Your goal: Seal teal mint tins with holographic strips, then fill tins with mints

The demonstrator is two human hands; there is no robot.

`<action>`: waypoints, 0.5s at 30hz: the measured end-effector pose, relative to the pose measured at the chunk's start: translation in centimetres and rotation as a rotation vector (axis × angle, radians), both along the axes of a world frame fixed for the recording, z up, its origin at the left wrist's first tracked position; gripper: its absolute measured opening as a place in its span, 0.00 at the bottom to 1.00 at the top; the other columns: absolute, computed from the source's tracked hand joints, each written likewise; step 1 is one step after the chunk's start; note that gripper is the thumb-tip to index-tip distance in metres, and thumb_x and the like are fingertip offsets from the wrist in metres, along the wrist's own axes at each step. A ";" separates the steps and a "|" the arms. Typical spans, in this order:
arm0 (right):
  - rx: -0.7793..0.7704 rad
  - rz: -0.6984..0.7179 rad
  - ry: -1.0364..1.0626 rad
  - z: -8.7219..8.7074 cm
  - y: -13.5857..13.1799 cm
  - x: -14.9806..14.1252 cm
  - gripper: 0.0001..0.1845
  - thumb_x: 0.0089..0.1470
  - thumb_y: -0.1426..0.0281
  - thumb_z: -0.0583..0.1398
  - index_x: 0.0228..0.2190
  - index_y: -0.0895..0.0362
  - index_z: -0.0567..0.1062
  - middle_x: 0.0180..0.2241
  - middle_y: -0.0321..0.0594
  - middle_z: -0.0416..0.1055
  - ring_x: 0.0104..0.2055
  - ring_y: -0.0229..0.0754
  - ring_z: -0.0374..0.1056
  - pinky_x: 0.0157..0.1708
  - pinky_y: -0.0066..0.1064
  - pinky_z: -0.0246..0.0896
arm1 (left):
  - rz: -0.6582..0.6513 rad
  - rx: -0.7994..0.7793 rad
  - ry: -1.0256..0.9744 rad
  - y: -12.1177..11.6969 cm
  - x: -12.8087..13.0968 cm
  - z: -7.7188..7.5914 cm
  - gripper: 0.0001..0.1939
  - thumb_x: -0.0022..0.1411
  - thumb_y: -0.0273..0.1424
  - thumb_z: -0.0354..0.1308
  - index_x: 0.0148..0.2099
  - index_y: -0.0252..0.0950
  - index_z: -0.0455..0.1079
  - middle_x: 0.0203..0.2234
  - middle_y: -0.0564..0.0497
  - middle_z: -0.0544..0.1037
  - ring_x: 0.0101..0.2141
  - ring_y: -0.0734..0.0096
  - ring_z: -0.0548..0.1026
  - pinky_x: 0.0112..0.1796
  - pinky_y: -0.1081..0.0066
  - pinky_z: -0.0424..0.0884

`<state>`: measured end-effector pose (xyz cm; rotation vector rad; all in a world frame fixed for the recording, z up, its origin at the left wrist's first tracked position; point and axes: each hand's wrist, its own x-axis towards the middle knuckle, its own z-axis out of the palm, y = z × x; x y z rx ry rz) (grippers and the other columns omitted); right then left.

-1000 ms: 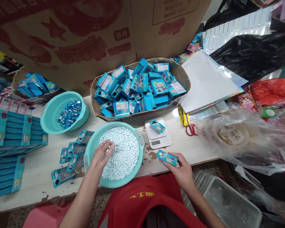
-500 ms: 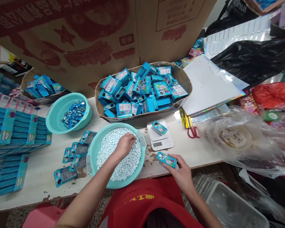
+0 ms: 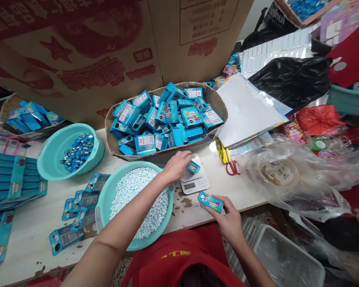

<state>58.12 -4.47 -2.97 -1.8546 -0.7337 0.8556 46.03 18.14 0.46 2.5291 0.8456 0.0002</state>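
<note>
- Head view, what has moved: half a second ago the left hand was down over the sweets; now it is over the scale, its fingers covering the far left end of the blue box on the scale. The right hand has kept its place and its box.
- Left grip: fingers bent and angled down, their tips mostly hidden, so I cannot tell whether they are pressed together, holding sweets or touching the box.
- Right grip: thumb and fingers pinch the held box by its sides just above the bench, near the scale; pale pieces show in its round opening.
- Step in hand, as I judge it: adding sweets by hand to the box that sits on the scale. The figures on its display are too small to read.
- Next move, in my judgement: it calls for fingertips right over the opening, a small controlled release, no weight leaned on the scale and a look at the reading.
- Close by: the sweets fill the mint tub left of the scale; red-handled scissors lie to its right.
</note>
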 end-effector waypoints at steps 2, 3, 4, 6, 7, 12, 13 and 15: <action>0.001 0.006 -0.002 0.1 0.9 0.4 0.21 0.37 0.58 0.68 0.35 0.56 0.76 0.34 0.40 0.72 0.36 0.46 0.69 0.39 0.38 0.66 | -0.034 0.006 0.063 -0.7 0.3 -0.1 0.19 0.58 0.21 0.49 0.51 0.38 0.66 0.47 0.44 0.71 0.49 0.59 0.66 0.48 0.59 0.63; 0.003 0.005 -0.003 0.2 1.5 0.5 0.22 0.37 0.57 0.68 0.35 0.56 0.76 0.34 0.41 0.72 0.36 0.46 0.69 0.39 0.39 0.65 | 0.000 0.000 0.082 -1.1 0.2 0.0 0.16 0.59 0.23 0.50 0.49 0.36 0.67 0.45 0.43 0.71 0.47 0.57 0.67 0.47 0.58 0.64; 0.005 0.001 -0.008 0.3 2.2 0.7 0.23 0.37 0.56 0.68 0.35 0.56 0.76 0.34 0.41 0.72 0.37 0.46 0.69 0.40 0.40 0.65 | 0.061 -0.013 0.075 -1.5 -0.3 0.3 0.13 0.60 0.26 0.52 0.48 0.35 0.67 0.43 0.42 0.72 0.46 0.57 0.68 0.47 0.58 0.64; 0.007 -0.018 -0.035 0.2 3.9 0.8 0.26 0.36 0.55 0.67 0.36 0.56 0.75 0.35 0.42 0.73 0.36 0.48 0.69 0.41 0.43 0.65 | 0.234 -0.054 -0.032 -2.1 -2.4 1.6 0.15 0.59 0.30 0.56 0.49 0.34 0.66 0.43 0.42 0.71 0.45 0.58 0.69 0.46 0.61 0.65; 0.013 -0.023 -0.064 0.0 4.9 0.8 0.27 0.36 0.54 0.67 0.37 0.56 0.75 0.35 0.42 0.73 0.36 0.48 0.69 0.41 0.44 0.65 | 0.331 -0.076 -0.119 -2.5 -4.1 2.5 0.17 0.58 0.32 0.57 0.50 0.35 0.65 0.44 0.43 0.71 0.45 0.59 0.69 0.45 0.63 0.66; 0.121 -0.032 -0.236 -1.9 10.3 -0.7 0.30 0.37 0.48 0.65 0.39 0.56 0.76 0.38 0.45 0.72 0.42 0.53 0.67 0.46 0.47 0.60 | 0.835 -0.021 -0.354 -4.8 -17.2 8.3 0.21 0.55 0.35 0.60 0.51 0.38 0.64 0.43 0.48 0.73 0.44 0.62 0.71 0.46 0.65 0.66; 0.123 -0.038 -0.242 -2.3 11.0 -1.0 0.31 0.37 0.48 0.65 0.39 0.56 0.76 0.39 0.45 0.72 0.42 0.54 0.67 0.47 0.48 0.59 | 0.954 0.052 -0.320 -5.4 -20.4 9.3 0.21 0.55 0.35 0.60 0.51 0.38 0.64 0.44 0.47 0.73 0.44 0.62 0.71 0.47 0.65 0.65; 0.108 -0.051 -0.225 -2.9 11.8 -1.5 0.33 0.36 0.48 0.65 0.40 0.56 0.76 0.39 0.45 0.72 0.43 0.54 0.67 0.48 0.49 0.59 | 1.181 0.225 -0.214 -6.4 -26.7 10.4 0.21 0.55 0.35 0.59 0.51 0.37 0.63 0.44 0.46 0.73 0.45 0.60 0.71 0.47 0.64 0.65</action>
